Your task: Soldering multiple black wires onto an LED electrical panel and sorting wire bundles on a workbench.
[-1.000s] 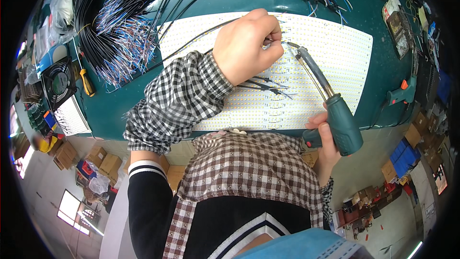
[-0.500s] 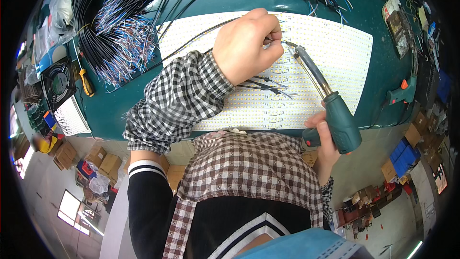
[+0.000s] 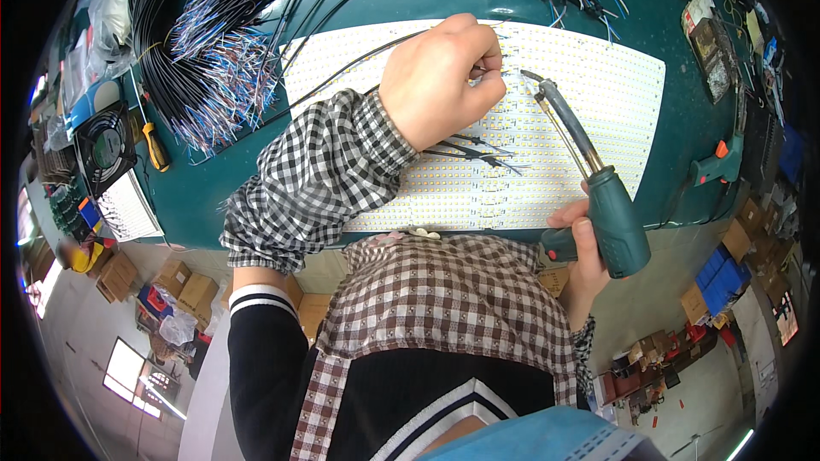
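Observation:
A white LED board (image 3: 589, 119), covered in rows of small yellowish chips, lies on the green table. My left hand (image 3: 442, 84) rests over its upper middle, thumb and fingers pinched on the end of a thin black cable (image 3: 357, 66) that comes in from the left; the wire tips are mostly hidden. Gripped in my right hand (image 3: 583, 243) is a soldering gun (image 3: 617, 218) with a green body and a long metal barrel. Its bent tip is just right of my left fingertips, apart from them. Several short black cable ends (image 3: 470, 152) lie on the board below my left hand.
Bundles of black cables (image 3: 154, 51) with stripped coloured ends spread over the far left and back. A yellow-handled screwdriver (image 3: 155, 149) and a black fan (image 3: 107, 147) stand at the left. Another green soldering gun (image 3: 719, 164) lies at the right edge.
The soldering gun has shifted slightly right, drawing its tip away from my left fingertips. My left hand has stayed in place.

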Tool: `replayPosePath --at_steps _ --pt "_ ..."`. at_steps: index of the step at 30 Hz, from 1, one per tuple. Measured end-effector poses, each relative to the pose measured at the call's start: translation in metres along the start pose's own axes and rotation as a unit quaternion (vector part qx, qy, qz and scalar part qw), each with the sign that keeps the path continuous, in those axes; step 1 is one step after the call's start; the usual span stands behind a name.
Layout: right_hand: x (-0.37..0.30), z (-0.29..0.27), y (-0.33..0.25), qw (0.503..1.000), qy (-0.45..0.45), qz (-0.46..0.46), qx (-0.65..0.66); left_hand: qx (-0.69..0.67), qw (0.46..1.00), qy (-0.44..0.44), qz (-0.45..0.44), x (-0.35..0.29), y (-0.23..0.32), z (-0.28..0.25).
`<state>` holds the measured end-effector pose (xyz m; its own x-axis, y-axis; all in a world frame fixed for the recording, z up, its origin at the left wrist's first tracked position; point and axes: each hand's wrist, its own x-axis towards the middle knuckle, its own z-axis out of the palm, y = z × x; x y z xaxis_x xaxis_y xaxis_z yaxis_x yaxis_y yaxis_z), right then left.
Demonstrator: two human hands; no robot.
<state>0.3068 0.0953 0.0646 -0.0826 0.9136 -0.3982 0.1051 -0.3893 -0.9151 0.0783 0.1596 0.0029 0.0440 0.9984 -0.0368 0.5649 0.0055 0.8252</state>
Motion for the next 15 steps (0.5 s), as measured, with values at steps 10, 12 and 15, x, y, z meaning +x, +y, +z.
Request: replayPosePath --at_steps 10,12,15 --pt "-0.005 -0.009 0.005 1.0 -0.005 -0.014 -0.022 0.141 0.983 0.05 0.108 -0.01 0.009 -0.006" --pt "-0.006 -0.011 0.005 1.0 0.005 -0.022 -0.017 0.145 0.979 0.047 0.134 -0.026 0.023 -0.016" --pt "-0.007 -0.015 0.007 1.0 0.014 -0.019 0.0 0.056 0.989 -0.043 0.129 -0.042 0.028 -0.019"
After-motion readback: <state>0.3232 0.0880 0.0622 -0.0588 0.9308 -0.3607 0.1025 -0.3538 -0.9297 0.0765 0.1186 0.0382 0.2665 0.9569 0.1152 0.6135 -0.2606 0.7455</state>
